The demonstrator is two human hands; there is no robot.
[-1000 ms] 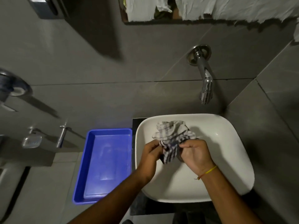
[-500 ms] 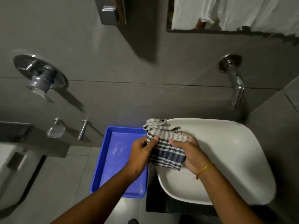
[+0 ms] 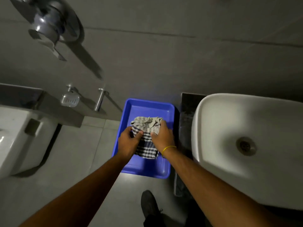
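Note:
A crumpled checked cloth (image 3: 146,140), white with dark stripes, hangs over the blue plastic tray (image 3: 148,169) on the floor. My left hand (image 3: 128,144) grips its left edge with curled fingers and thumb. My right hand (image 3: 163,136), with a yellow band at the wrist, grips its right side. I cannot tell whether the cloth's lower end touches the tray bottom. The white wash basin (image 3: 229,145) stands to the right, with nothing in it and its drain showing.
A dark counter edge (image 3: 183,145) runs between tray and basin. On the wall are a chrome valve handle (image 3: 49,25), a soap dish (image 3: 69,99) and a small tap (image 3: 100,99). A white toilet (image 3: 18,138) sits left. My dark shoe (image 3: 150,205) stands on the grey floor.
Both hands carried the cloth leftward out of the basin and down over the blue tray. The view swung left, so the wall spout is out of frame.

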